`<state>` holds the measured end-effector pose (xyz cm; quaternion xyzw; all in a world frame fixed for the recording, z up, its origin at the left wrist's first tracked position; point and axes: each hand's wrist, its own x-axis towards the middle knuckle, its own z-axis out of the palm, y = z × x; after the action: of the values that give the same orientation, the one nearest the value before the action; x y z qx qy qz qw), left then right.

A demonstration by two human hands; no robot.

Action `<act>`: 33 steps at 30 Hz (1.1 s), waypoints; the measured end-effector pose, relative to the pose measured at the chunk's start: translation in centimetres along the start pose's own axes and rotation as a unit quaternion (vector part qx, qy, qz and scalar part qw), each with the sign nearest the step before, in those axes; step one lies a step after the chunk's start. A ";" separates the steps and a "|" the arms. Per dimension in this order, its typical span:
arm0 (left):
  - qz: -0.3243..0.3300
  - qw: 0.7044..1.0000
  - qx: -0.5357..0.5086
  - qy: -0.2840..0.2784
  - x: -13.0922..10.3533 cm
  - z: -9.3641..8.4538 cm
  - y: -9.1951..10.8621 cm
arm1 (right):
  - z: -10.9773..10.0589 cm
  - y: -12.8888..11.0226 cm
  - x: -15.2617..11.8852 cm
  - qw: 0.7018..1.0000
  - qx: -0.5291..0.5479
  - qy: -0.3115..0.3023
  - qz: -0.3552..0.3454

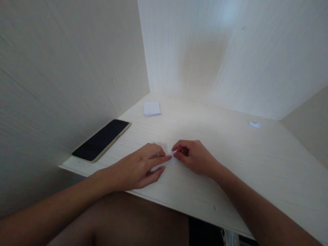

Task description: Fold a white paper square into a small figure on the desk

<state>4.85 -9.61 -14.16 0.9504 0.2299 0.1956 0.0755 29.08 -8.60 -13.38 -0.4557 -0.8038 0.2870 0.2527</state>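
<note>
A small piece of white paper (172, 158) lies on the pale desk between my hands, mostly covered by fingers. My left hand (143, 165) rests low over the desk, its index finger stretched out onto the paper and its thumb apart. Thumb and fingertips of my right hand (196, 155) come together in a pinch at the paper's right edge. How the paper is folded cannot be made out, since it blends with the desk.
A black-screened phone (101, 140) lies at the desk's left edge. Farther back sits a small stack of white paper squares (152, 108). A folded white paper piece (255, 124) is at the far right. Pale panels (205, 51) enclose the desk (230, 191) behind and at the sides.
</note>
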 end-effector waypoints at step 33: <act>-0.040 0.996 0.034 -0.069 0.4 -0.8 0.5 | 0.8 0.2 -1.5 0.994 -0.093 0.011 -0.054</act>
<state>5.06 -9.77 -13.18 0.9535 0.2687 0.1188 0.0666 29.36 -9.96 -14.28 -0.4359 -0.8478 0.1918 0.2334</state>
